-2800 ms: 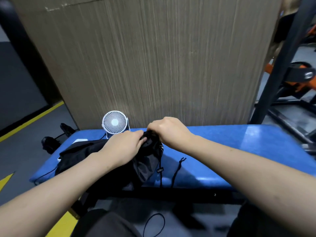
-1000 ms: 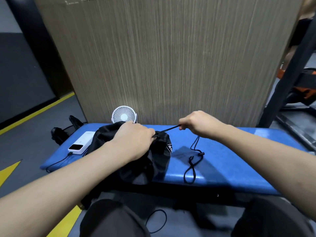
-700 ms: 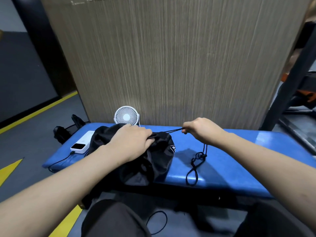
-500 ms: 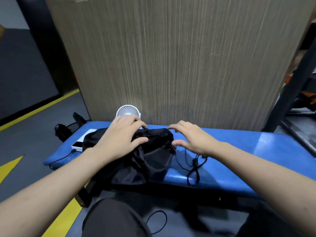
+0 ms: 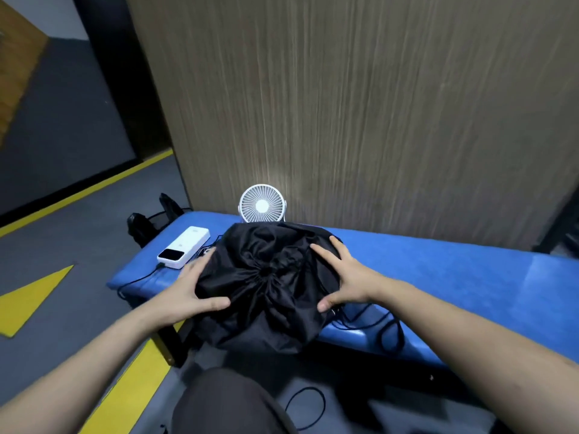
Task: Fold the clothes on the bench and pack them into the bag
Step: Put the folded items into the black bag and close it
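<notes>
A black drawstring bag (image 5: pixel 266 277) stands on the blue bench (image 5: pixel 438 270), bulging, its mouth cinched into a puckered knot facing me. My left hand (image 5: pixel 191 289) presses flat against the bag's left side, fingers spread. My right hand (image 5: pixel 341 277) presses against its right side the same way. The bag's black drawstrings (image 5: pixel 376 327) trail loose over the bench's front edge at the right. No clothes show outside the bag.
A white power bank (image 5: pixel 183 247) with a cable lies on the bench's left end. A small white fan (image 5: pixel 262 203) stands behind the bag against a wood-grain panel (image 5: pixel 360 104). Black items (image 5: pixel 147 219) sit on the grey floor at left, by yellow markings.
My right hand pulled the drawstring rightward and cinched the bag, then let the cord go. Both hands now hold the bag's sides, and its closed mouth faces me.
</notes>
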